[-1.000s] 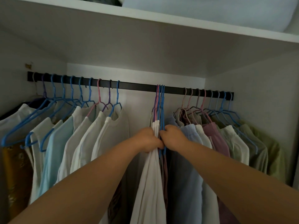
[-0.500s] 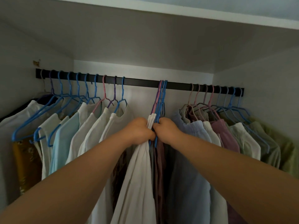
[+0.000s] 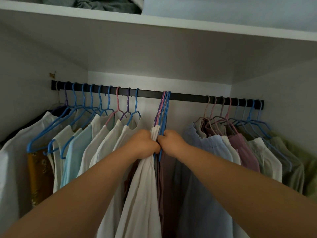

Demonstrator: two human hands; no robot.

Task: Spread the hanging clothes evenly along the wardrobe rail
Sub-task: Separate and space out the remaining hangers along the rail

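Wardrobe interior, dim: a bunch of hangers sits packed mid-rail, gaps either side.

Both my hands, left hand and right hand, are closed on the bunched garments just below the hooks. I judge a hard sideways pull could unhook or tangle hangers. Garments hang lengthwise downward, edge-on to me; the rail's long axis runs between the wardrobe's side walls.

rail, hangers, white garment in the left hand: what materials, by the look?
Black wardrobe rail: flat bar, matte dark finish, likely painted metal; no glare shows. Bunched blue, pink and purple thin hangers: slim wire shape, uniform colour, probably plastic-coated wire. White hanging garment gripped by the left hand: matte woven cloth with soft folds, cotton or linen perhaps.
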